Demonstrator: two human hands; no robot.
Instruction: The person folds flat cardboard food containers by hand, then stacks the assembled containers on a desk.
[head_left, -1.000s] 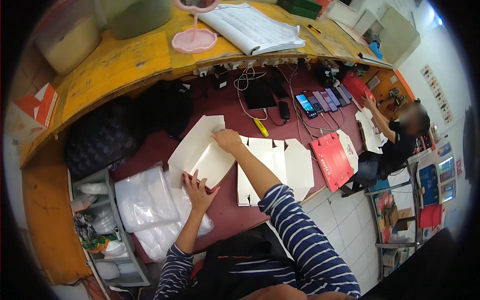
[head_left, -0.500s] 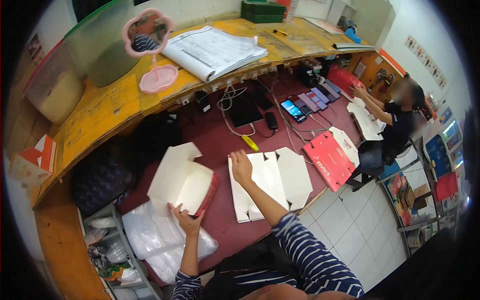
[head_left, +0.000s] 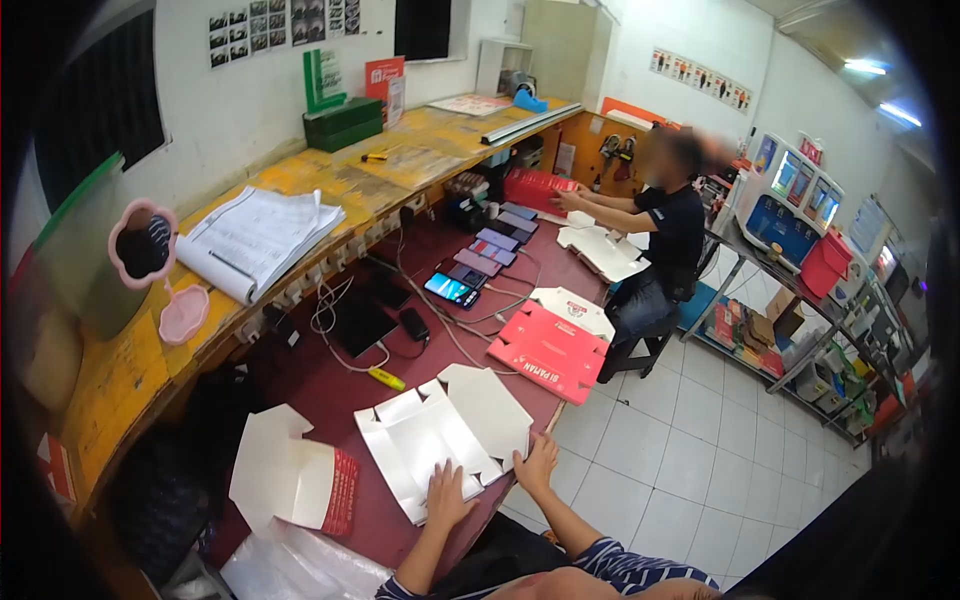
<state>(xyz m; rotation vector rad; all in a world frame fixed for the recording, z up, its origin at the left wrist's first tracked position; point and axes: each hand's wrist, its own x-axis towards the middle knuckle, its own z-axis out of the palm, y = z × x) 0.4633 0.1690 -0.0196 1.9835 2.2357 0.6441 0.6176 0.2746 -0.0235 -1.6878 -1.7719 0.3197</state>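
Note:
A flat white cardboard box blank (head_left: 425, 430) with cut flaps lies on the dark red table, near its front edge. My left hand (head_left: 447, 497) rests on the blank's near side, fingers spread flat. At the right-hand edge of the same blank, my right hand (head_left: 538, 465) grips the cardboard, the thumb side against it; its undersides are hidden. To the left stands a part-folded box (head_left: 335, 490), white inside with a red printed side and its lid raised. Neither hand touches it.
Clear plastic bags (head_left: 295, 568) lie near left. Beyond the blank are a red printed box blank (head_left: 550, 350), a yellow highlighter (head_left: 387, 379), cables and several phones (head_left: 480, 262). A co-worker (head_left: 660, 225) sits farther along, hands at a red box (head_left: 538, 190).
My left hand has left the part-folded box and now lies on the white blank. My right hand has moved from its far side to its right edge. The view has swung right.

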